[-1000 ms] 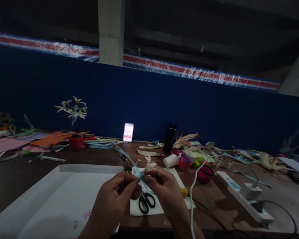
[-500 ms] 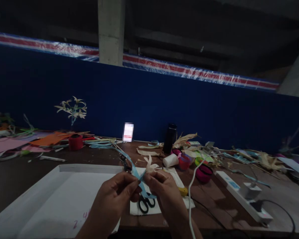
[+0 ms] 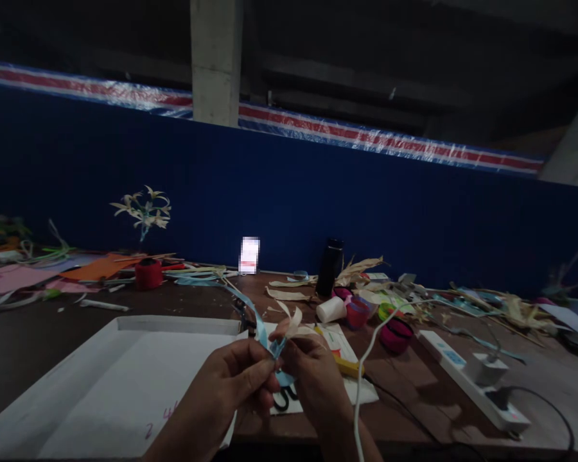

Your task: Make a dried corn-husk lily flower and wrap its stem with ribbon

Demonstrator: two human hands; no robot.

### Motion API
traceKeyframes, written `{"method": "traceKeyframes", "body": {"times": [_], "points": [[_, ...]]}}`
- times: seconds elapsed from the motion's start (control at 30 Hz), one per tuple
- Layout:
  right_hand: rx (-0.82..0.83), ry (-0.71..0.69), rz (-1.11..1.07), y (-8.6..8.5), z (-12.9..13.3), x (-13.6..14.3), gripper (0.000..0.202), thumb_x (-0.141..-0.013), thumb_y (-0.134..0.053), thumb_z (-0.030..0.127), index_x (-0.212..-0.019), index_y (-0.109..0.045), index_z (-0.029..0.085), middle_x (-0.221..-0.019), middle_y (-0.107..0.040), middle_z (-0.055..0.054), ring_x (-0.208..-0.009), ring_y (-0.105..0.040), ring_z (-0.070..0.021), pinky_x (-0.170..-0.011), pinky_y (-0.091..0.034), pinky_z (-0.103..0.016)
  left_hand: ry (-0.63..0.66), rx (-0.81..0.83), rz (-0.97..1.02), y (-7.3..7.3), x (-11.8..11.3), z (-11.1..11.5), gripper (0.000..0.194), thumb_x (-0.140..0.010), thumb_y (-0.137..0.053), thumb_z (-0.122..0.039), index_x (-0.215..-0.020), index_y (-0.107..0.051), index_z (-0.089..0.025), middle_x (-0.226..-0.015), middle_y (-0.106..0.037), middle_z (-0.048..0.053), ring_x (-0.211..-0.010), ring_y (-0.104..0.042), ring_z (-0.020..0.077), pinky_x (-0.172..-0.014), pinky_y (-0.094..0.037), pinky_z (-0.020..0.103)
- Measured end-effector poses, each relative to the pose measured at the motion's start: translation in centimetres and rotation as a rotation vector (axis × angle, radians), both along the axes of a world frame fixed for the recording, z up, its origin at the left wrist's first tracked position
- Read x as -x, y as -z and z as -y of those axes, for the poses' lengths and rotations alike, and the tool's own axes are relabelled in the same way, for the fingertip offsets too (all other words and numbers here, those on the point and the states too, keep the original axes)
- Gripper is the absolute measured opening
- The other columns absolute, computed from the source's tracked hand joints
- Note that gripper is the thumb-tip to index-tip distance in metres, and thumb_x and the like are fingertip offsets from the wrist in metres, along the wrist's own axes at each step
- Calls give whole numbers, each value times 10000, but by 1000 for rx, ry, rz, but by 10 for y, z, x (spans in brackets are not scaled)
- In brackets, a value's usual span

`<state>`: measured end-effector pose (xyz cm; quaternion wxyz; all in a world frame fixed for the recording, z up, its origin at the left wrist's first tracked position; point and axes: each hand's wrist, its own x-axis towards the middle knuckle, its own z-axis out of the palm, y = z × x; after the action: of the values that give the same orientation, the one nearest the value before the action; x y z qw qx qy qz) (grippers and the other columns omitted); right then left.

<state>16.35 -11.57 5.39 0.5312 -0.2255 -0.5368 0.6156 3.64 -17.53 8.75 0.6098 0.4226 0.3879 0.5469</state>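
My left hand (image 3: 243, 378) is closed, its thumb and fingers pinching a light blue crepe-like strip (image 3: 259, 323) that trails up and back toward the table. Close beside it, my right hand (image 3: 313, 375) is shut around the base of a pale, husk-like flower (image 3: 291, 319) whose petals curl above the fingers. The blue strip meets the flower's base between both hands, though fingers hide part of that join. Below them, black-handled scissors (image 3: 283, 399) lie on a white sheet, partly covered. A yellow-handled tool (image 3: 349, 367) rests just right of my right hand.
A white tray (image 3: 118, 326) stands at the left. A white cable (image 3: 359, 391) passes by my right forearm, near a power strip (image 3: 446, 355). Tape rolls (image 3: 395, 335), a black bottle (image 3: 330, 268), a lit phone (image 3: 249, 255) and a finished-looking flower stem (image 3: 147, 208) are farther back.
My right hand has turned and its fingers have risen around the flower, which now leans more to the right. The blue strip is bunched closer at the base.
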Motion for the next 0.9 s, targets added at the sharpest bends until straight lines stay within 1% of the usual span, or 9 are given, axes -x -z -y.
{"method": "traceKeyframes", "body": {"times": [0.1, 0.17, 0.3, 0.4, 0.57, 0.67, 0.73, 0.83, 0.9], "points": [[-16, 24, -8, 4, 0, -1, 152, -735, -666, 319, -810, -676, 187, -637, -513, 29, -539, -384, -74, -493, -294, -202, -30, -12, -32, 0, 2, 1, 240, -674, -698, -321, -629, -550, -137, -569, -611, -5, -461, -507, 60, -463, -407, 174], [-44, 69, 43, 3, 1, -2, 147, -744, -657, 320, -821, -682, 198, -615, -503, 35, -533, -378, -75, -494, -301, -201, -43, -18, -50, 0, 3, 1, 241, -674, -697, -320, -626, -548, -137, -570, -612, -3, -462, -508, 60, -464, -407, 175], [-118, 135, 173, -6, 7, -2, 180, -767, -628, 343, -857, -701, 206, -710, -553, 4, -590, -446, -97, -538, -355, -217, -44, -25, -57, 1, 3, 0, 255, -672, -695, -329, -614, -533, -142, -560, -604, -6, -453, -499, 62, -453, -398, 178], [-183, 158, 215, -12, 9, -2, 163, -782, -612, 342, -817, -706, 213, -721, -563, 1, -657, -494, -117, -602, -389, -225, -41, -45, -75, 1, 2, 0, 256, -673, -689, -338, -610, -535, -143, -551, -599, -7, -449, -493, 66, -450, -394, 183], [-225, 178, 237, -11, 11, -2, 162, -801, -589, 348, -803, -682, 215, -771, -593, -5, -732, -536, -135, -663, -410, -236, -52, -92, -151, -1, 5, 0, 242, -688, -671, -337, -603, -545, -149, -546, -596, -10, -448, -492, 75, -457, -405, 196], [-233, 206, 296, -10, 11, -3, 176, -813, -573, 351, -773, -653, 199, -792, -603, -13, -774, -541, -147, -703, -410, -250, -97, -123, -215, -1, 7, 2, 226, -698, -661, -336, -616, -561, -151, -562, -599, -11, -475, -510, 81, -486, -421, 199], [-235, 228, 344, -11, 13, -4, 200, -819, -564, 358, -744, -637, 188, -766, -587, -11, -773, -533, -148, -709, -405, -254, -139, -149, -256, -1, 8, 3, 213, -707, -649, -340, -637, -577, -152, -576, -603, -9, -500, -519, 86, -507, -427, 197], [-254, 248, 381, -11, 15, -6, 216, -823, -556, 364, -726, -623, 184, -727, -546, 3, -731, -506, -135, -668, -391, -243, -210, -172, -294, 0, 6, 5, 189, -714, -638, -333, -659, -592, -158, -581, -606, -8, -516, -524, 92, -510, -428, 191], [-266, 238, 365, -11, 17, -6, 201, -824, -556, 359, -744, -625, 188, -740, -544, 5, -719, -495, -129, -646, -382, -237, -254, -181, -318, 1, 5, 6, 176, -715, -633, -329, -664, -600, -164, -579, -607, -10, -518, -527, 96, -509, -432, 190]]}}
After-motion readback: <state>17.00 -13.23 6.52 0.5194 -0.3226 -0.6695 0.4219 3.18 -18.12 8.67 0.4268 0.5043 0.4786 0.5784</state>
